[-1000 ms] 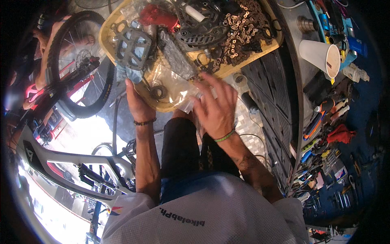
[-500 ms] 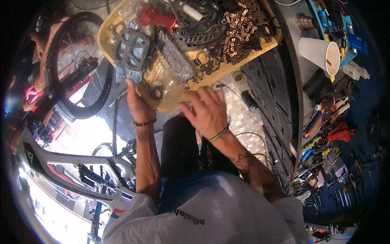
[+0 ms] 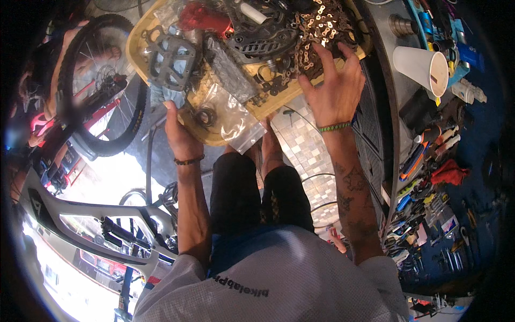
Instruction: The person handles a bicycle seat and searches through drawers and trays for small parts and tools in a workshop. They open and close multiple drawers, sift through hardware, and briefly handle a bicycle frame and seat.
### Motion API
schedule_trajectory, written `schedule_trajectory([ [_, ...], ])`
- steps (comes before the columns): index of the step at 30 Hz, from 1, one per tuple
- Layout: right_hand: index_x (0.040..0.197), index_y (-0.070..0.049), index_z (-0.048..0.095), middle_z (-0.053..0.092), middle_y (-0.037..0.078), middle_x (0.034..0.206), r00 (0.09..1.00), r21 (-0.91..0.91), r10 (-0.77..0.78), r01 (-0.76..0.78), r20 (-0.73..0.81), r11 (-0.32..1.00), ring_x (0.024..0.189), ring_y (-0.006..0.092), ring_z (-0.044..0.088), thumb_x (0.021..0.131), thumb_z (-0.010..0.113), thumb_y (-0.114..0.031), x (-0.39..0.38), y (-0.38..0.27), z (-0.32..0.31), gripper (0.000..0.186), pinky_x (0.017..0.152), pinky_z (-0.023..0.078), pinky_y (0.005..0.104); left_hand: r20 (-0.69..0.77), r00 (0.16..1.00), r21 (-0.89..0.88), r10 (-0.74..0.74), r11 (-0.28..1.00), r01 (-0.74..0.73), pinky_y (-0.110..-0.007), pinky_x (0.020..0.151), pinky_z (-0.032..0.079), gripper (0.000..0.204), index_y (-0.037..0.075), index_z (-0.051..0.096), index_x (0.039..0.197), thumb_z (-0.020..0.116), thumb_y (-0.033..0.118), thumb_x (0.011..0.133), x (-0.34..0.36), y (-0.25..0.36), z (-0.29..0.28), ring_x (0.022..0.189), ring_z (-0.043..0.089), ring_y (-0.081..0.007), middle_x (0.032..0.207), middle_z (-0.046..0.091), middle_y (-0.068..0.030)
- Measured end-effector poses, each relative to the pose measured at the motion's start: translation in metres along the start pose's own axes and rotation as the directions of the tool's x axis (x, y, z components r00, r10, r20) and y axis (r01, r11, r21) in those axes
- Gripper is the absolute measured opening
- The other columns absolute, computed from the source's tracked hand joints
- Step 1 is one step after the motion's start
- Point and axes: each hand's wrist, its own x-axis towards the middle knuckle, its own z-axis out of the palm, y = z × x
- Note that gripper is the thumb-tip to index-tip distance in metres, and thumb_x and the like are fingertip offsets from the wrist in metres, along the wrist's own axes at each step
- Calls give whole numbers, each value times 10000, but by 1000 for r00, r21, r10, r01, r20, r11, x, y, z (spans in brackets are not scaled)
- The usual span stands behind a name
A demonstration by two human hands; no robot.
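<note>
My left hand [image 3: 181, 133] is closed on the near left edge of a yellow tray [image 3: 138, 56] full of bike parts, its thumb on top. Over the tray's right side reaches my right hand [image 3: 337, 94], fingers spread and slightly bent, holding nothing. Its fingertips are at a heap of bicycle chains [image 3: 315, 27]; whether they touch is unclear. A grey flat pedal [image 3: 173, 63] lies at the left of the tray. Beside it are a plastic-wrapped part [image 3: 228, 70] and a clear plastic bag [image 3: 233, 121] overhanging the near edge. Farther back sits a red part [image 3: 204, 20].
On my right, a bench holds a white paper cup [image 3: 418, 67], a red cloth [image 3: 449, 172] and many hand tools. A bicycle wheel [image 3: 64, 91] and a white bike frame [image 3: 80, 209] stand on the left. Other people's limbs show at the far left.
My right hand has moved from the near edge of the tray, by the plastic bag, right and away to the chains. The bag now hangs over the edge. My left hand keeps its hold.
</note>
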Motion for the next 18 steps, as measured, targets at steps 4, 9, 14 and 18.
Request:
schedule_trajectory([
  [4, 1140, -205, 811, 683, 74, 1301, 988, 137, -27, 48, -151, 989, 1088, 299, 704, 801, 844, -284, 12, 26, 1, 350, 891, 568, 425, -30, 999, 30, 29, 999, -28, -387, 938, 575, 539, -74, 588, 1329, 531, 404, 1089, 0, -2, 0, 1054, 717, -259, 1236, 700, -183],
  [9, 1134, -185, 816, 705, 81, 1256, 983, 254, 13, 35, -183, 967, 1017, 302, 721, 918, 757, -176, 28, 46, -2, 224, 858, 585, 389, -50, 998, 68, 43, 997, -40, -378, 921, 575, 520, -68, 615, 1288, 543, 405, 1085, 5, -3, -4, 1040, 714, -237, 1211, 704, -160],
  [14, 1162, -147, 806, 692, 91, 1273, 984, 353, 45, 18, -170, 935, 1065, 288, 707, 925, 771, -193, 24, 45, 6, 244, 918, 574, 390, -40, 998, 76, 57, 996, -54, -403, 915, 563, 473, -51, 621, 1281, 545, 374, 1090, 9, -9, -16, 1053, 698, -234, 1176, 711, -140],
  [18, 1228, -133, 781, 645, 112, 1375, 989, 257, 16, 23, -147, 966, 1182, 280, 662, 951, 766, -170, 17, 36, -1, 280, 1030, 533, 390, 650, 529, 737, 546, -284, -613, -458, 797, 536, 295, -54, 634, 1275, 599, -21, 983, 11, -20, -56, 919, 667, -344, 1011, 690, -207],
])
